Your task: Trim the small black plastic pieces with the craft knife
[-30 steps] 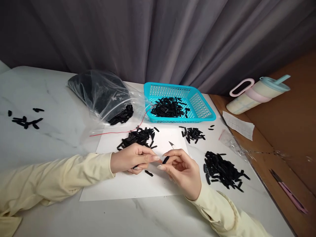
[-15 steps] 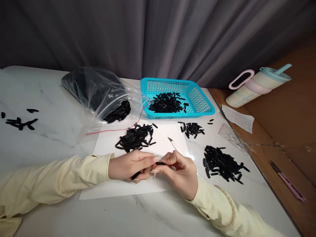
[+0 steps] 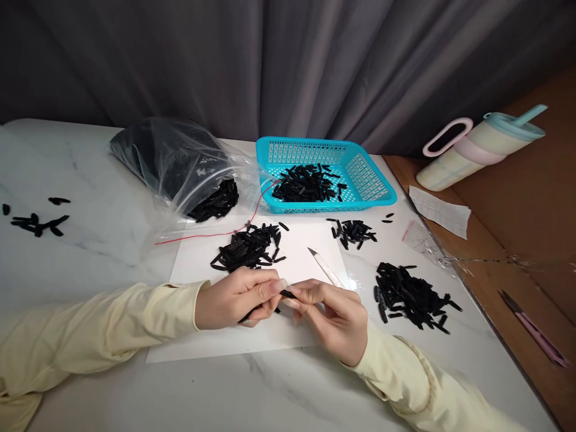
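Note:
A small black strip point(image 3: 288, 294) is pinched between my two hands, above a white sheet of paper point(image 3: 216, 351). My left hand point(image 3: 245, 297) grips its left end with thumb and fingers, and more black pieces show under the curled fingers. At the strip's right end, the thumb and forefinger of my right hand point(image 3: 333, 318) are closed on it. Just behind my left hand lies a pile of similar black strips point(image 3: 247, 247). A craft knife point(image 3: 324, 267) with a pale handle rests on the paper behind my right hand.
A blue basket point(image 3: 382, 191) holds more strips, beside a clear plastic bag point(image 3: 180, 162) full of them. Further piles lie at right point(image 3: 411, 295) and behind the knife point(image 3: 353, 232). A red string point(image 3: 207, 236), a tumbler point(image 3: 468, 153) and pink-handled snips point(image 3: 535, 333) are around.
My right hand has turned slightly and its fingers are stretched more along the strip, which now tilts down to the right. The view has shifted a little.

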`<state>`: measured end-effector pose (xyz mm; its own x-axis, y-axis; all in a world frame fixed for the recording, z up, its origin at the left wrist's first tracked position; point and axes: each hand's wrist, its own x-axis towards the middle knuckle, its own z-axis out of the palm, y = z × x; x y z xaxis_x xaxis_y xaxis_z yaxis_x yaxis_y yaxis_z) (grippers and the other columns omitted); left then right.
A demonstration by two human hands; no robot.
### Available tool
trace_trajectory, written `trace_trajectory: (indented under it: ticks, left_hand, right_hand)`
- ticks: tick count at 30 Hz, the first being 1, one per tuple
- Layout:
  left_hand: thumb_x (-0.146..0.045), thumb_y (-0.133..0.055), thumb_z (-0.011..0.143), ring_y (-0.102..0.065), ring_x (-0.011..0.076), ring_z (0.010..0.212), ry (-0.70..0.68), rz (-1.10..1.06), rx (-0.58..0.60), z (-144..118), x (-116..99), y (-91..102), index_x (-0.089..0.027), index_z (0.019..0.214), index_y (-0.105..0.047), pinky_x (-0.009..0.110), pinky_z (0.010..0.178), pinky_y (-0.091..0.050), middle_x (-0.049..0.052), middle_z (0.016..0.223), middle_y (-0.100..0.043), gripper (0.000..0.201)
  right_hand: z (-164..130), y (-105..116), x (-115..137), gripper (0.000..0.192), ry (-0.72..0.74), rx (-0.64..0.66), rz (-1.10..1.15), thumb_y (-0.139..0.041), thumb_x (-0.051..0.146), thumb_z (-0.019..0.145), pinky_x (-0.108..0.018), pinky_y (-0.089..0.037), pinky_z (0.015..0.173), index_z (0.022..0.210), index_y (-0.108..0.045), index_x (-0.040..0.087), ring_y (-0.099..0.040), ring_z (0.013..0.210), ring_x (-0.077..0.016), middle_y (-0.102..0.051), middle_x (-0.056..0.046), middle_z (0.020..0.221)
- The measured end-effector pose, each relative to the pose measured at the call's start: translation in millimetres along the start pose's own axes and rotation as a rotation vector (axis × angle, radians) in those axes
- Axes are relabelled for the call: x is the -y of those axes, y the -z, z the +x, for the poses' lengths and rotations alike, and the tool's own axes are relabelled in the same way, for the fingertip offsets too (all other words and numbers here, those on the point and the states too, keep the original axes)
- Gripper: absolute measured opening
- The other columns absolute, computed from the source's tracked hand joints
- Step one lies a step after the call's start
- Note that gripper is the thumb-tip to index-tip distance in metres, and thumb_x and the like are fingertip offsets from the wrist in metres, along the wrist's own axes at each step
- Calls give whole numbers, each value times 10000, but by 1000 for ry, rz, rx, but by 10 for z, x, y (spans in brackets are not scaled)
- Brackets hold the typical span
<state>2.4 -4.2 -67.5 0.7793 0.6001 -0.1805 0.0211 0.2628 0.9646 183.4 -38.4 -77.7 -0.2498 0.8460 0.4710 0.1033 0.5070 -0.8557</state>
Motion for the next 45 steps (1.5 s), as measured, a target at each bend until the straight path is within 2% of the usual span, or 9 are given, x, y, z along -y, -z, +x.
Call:
trace_trajectory:
  ticks: [4,9,17,24,31,37,45]
  left_hand:
    - [-520,-376,898,-294,48,347,36,-22,24,-16,-10,-2,-184,643,-383,187,349,-234,-94,422,-345,422]
    - [-518,-378,896,-283,42,342,96,-76,38,-11,-25,-1,-184,647,-379,179,349,-237,-99,430,-337,417]
    - [-500,-398,891,-241,32,305,169,-196,72,21,-21,11,-186,641,-371,155,302,-204,-107,407,-315,402]
    - [-481,-415,891,-236,23,292,187,-251,85,25,-23,23,-178,651,-383,138,289,-192,-108,403,-322,388]
    - [-460,-411,900,-242,23,290,178,-292,86,30,6,38,-173,645,-386,130,285,-202,-106,401,-329,385]
    - [-432,-406,906,-230,24,286,188,-312,92,31,13,53,-168,632,-395,134,287,-192,-103,390,-328,381]
    - [-463,-435,883,-259,39,328,104,-149,-22,9,-19,13,-174,616,-405,171,343,-231,-96,394,-319,396]
  right_hand:
    - [31,13,17,177,111,-1,-89,-591,-23,776,-241,-545,549,740,-594,151,-633,642,-147,-676,-93,770]
    - [31,17,13,180,145,-23,-124,-603,-31,768,-242,-524,530,832,-636,134,-623,637,-149,-670,-97,766]
    - [7,23,7,255,214,-2,-178,-584,-61,775,-245,-538,621,944,-644,120,-644,703,-156,-687,-86,779]
    - [38,33,11,217,166,8,-193,-598,-32,783,-234,-535,582,915,-650,133,-635,636,-144,-692,-69,749]
    - [11,45,29,133,152,-52,-298,-682,90,786,-185,-521,493,883,-626,162,-617,511,-113,-685,-10,670]
    - [9,45,27,187,150,-41,-279,-654,64,798,-166,-564,583,943,-640,183,-671,600,-115,-716,-12,756]
    - [0,52,9,220,138,-13,-252,-598,24,810,-202,-552,561,960,-647,177,-671,600,-133,-712,-28,749]
